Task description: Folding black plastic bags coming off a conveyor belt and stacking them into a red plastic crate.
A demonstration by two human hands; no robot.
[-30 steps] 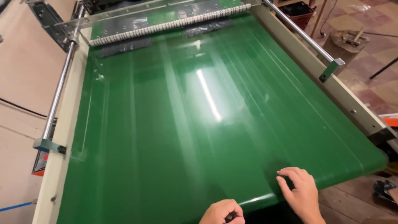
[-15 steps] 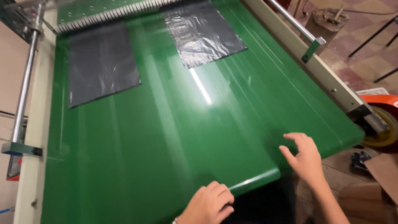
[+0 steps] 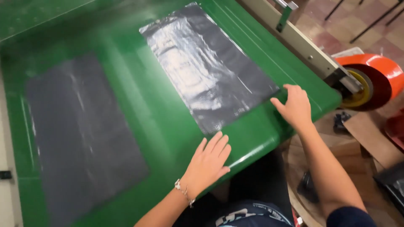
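Note:
A glossy black plastic bag (image 3: 210,67) lies flat on the green conveyor belt (image 3: 164,122), its near edge close to the belt's front end. My right hand (image 3: 296,107) rests open at the bag's near right corner, fingertips touching its edge. On the belt just below the bag's near left corner lies my left hand (image 3: 208,162), flat, fingers spread, holding nothing. A second, duller black bag (image 3: 80,130) lies further left on the belt, apart from both hands.
A cream metal side rail (image 3: 294,40) runs along the belt's right edge. An orange and yellow roll (image 3: 372,80) sits beyond the belt's right end. Cardboard and dark items lie on the floor at the right, above a tiled floor.
Both black bags have travelled down the belt toward me. My hands have come up from the belt's front edge, the right onto the bag's corner, the left flat on the belt.

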